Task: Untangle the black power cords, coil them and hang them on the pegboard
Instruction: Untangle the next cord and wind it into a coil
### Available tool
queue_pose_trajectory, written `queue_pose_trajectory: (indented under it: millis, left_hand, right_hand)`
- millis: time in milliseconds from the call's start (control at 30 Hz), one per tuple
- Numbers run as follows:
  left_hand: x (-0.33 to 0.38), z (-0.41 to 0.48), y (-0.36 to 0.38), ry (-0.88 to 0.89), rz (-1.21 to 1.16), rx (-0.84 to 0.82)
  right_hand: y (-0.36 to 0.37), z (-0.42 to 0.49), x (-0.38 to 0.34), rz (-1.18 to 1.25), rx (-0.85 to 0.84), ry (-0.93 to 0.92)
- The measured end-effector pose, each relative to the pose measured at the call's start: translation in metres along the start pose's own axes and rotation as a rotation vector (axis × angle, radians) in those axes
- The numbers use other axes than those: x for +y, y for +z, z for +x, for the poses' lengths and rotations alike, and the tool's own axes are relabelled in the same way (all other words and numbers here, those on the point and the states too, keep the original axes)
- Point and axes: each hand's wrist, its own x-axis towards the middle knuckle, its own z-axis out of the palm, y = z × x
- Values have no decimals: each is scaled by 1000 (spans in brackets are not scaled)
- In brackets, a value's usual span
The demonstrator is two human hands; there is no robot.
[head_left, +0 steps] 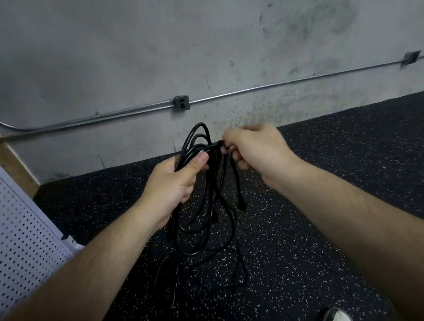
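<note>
While the left hand (173, 181) grips the black cords (205, 201), right-hand fingers (234, 154) pinch 1 strand.

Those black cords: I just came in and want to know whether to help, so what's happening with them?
A person stands facing a concrete wall, holding a bundle of black power cords in both hands. The left hand grips the gathered loops, thumb on top. The right hand pinches a strand near the top with its fingers. Loops and plug ends hang down toward the speckled floor. The cords look tangled, and none hang on the white pegboard at the left.
</note>
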Motion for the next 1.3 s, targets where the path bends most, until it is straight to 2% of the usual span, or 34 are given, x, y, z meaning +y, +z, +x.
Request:
queue_pose_trajectory:
  millis: [67,233,333,367,400,433,467,500,533,567,600,667,700,767,867,967,1033,1133,1300]
  left_hand:
    - [-1,1,-1,-10,28,33]
    - [3,4,-10,-5,23,69]
    - [5,6,-18,-12,22,91]
    - [6,5,-21,-5,10,97]
    - [8,5,-24,5,-6,100]
    - [10,5,-27,18,-19,98]
    - [12,4,-29,34,-29,89]
    - [14,3,-30,50,-40,75]
    - [16,3,-30,65,-59,60]
    - [19,2,-30,73,-86,49]
    - [21,1,-29,74,-117,47]
    - [25,0,-28,69,-171,58]
    - [26,-1,-28,70,-191,64]
    - [29,-2,-31,79,-236,76]
    - [36,-1,-40,89,-291,100]
    - [39,-1,-52,94,-261,157]
    - [33,0,-57,93,-241,233]
    - [24,4,-60,97,-244,329]
    - [18,10,-58,97,-293,331]
  right_hand:
    - [-7,3,-2,-68,40,-39]
    - [-21,8,-9,102,-80,95]
    - [-38,16,-17,82,129,21]
    - [-44,19,-17,-19,225,-12]
    - [-50,23,-13,-230,302,-40]
    - [-53,27,-6,-582,343,-40]
    - [-53,27,-1,-934,349,-29]
    - [-49,27,6,-1156,333,-65]
    - [-43,27,11,-1247,269,-122]
    - [-36,25,16,-1192,144,-162]
    - [-28,22,19,-1034,-26,-168]
    - [-9,18,33,-721,-378,-86]
    - [-1,16,42,-659,-513,-22]
    - [13,16,57,-606,-657,70]
    - [17,19,72,-564,-759,129]
    - [9,24,73,-572,-725,170]
    - [3,30,66,-471,-606,165]
    - [2,33,51,-323,-416,87]
    - [14,31,36,-196,-213,-64]
